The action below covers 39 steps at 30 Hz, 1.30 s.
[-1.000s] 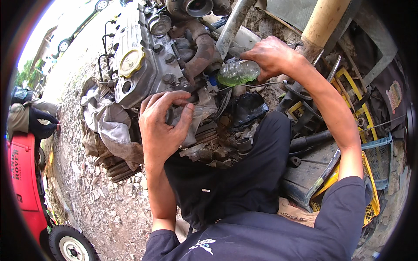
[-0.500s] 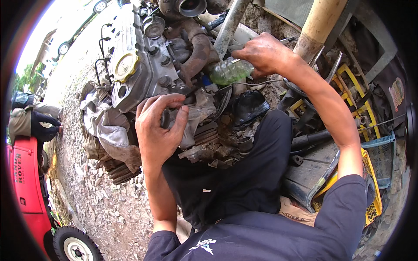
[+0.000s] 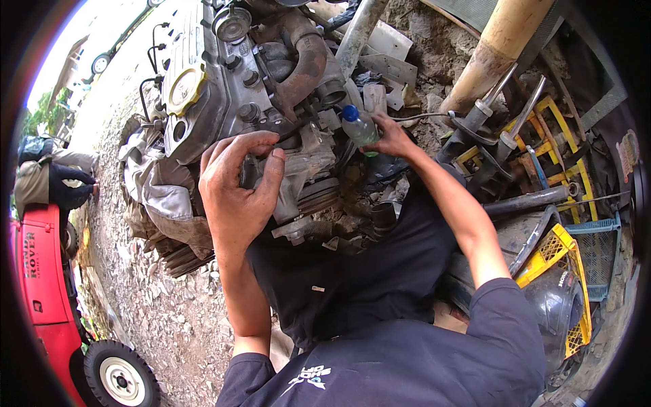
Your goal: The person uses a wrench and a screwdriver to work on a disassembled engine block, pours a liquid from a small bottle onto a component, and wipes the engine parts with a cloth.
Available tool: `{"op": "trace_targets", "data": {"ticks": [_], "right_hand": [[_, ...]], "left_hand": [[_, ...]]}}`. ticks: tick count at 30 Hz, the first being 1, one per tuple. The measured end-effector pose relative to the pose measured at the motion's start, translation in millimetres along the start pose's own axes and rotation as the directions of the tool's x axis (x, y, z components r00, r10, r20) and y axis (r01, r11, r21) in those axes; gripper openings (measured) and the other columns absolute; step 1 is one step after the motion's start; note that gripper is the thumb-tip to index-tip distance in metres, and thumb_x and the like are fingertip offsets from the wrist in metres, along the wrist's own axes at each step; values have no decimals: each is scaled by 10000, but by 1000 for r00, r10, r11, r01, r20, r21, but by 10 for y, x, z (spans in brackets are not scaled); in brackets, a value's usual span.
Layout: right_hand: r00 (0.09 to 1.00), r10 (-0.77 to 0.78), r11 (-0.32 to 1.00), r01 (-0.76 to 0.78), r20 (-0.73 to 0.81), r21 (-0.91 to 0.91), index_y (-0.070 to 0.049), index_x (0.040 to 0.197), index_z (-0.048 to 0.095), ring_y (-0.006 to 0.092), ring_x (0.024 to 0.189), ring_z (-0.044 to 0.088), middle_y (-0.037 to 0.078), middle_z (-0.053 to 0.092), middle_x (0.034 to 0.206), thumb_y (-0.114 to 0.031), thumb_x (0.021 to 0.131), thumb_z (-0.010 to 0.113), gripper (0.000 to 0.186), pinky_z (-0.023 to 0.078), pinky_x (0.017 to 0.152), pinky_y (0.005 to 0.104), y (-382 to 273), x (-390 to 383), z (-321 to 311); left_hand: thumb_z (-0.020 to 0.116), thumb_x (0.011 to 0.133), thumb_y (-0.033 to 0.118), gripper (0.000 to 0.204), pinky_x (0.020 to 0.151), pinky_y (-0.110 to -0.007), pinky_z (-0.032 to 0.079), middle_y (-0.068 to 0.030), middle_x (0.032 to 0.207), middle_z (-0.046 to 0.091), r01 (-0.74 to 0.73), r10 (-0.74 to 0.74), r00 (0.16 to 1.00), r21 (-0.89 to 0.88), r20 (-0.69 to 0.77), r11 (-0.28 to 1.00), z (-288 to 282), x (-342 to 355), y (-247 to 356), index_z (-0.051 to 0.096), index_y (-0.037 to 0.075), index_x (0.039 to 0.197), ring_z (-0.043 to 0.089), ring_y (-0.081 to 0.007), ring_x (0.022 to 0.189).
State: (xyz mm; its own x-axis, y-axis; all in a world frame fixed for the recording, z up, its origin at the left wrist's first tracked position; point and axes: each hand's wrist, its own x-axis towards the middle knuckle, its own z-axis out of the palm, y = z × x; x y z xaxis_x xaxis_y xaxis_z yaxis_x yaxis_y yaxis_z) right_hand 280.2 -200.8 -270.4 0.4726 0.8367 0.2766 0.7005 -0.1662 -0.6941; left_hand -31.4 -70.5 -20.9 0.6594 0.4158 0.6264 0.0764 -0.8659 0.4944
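Note:
My right hand (image 3: 392,138) is wrapped round a clear plastic bottle (image 3: 363,132) with a blue cap (image 3: 350,113). The bottle stands tilted, cap toward me, beside the engine; a green tint shows near its bottom. Over the front of the engine (image 3: 234,88), my left hand (image 3: 239,180) hovers or rests with fingers curved and the thumb a little apart from the index finger. Nothing shows between them; whether the fingertips touch the metal I cannot tell. Close by are a rusty curved pipe (image 3: 305,68) and a yellowish oil filler cap (image 3: 184,89).
A grey rag (image 3: 166,197) hangs by the engine. On the right are a bamboo post (image 3: 498,47), metal shock absorbers (image 3: 485,108), yellow crates (image 3: 553,251) and a dark helmet (image 3: 557,298). Left, a red vehicle (image 3: 44,271) stands on gravel (image 3: 156,298), with a person (image 3: 51,180) near it.
My right hand has drawn the bottle nearer and turned it so the blue cap points up toward me. The left hand keeps its place over the engine. The view has shifted somewhat.

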Motion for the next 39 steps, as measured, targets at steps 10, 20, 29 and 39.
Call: {"op": "trace_targets", "data": {"ticks": [10,20,29,39], "right_hand": [[781,552,826,-466,292,-317,-152,1423,535,372,1286,554,185,578,1381,-359,698,837,812,483,1042,472,831,-455,848],[790,604,785,-568,102,-248,-13,1068,702,447,1114,639,278,681,1134,-320,900,641,356,512,966,522,833,-264,804],[797,603,510,-353,-33,784,-3,942,730,184,758,615,82,713,835,-559,1064,203,775,483,751,323,359,-126,-302],[928,315,529,0,-197,849,39,1072,702,191,744,713,119,732,868,-270,955,717,330,585,702,303,-1232,44,-517]], "left_hand": [[760,793,76,161,895,-332,455,-39,843,708,86,-87,996,-25,-32,996,10,-3,33,725,64,950,663,-191,819],[731,881,64,145,857,-298,479,-71,935,697,55,-57,997,25,51,998,14,21,59,715,5,1013,625,-159,900],[756,791,92,168,904,-359,455,-35,840,717,-15,16,1000,88,-5,996,50,40,89,726,74,955,674,-216,854],[744,826,223,198,1078,-481,396,-41,1039,723,-217,237,971,536,34,816,402,-146,223,716,85,965,628,-258,1146]]}}
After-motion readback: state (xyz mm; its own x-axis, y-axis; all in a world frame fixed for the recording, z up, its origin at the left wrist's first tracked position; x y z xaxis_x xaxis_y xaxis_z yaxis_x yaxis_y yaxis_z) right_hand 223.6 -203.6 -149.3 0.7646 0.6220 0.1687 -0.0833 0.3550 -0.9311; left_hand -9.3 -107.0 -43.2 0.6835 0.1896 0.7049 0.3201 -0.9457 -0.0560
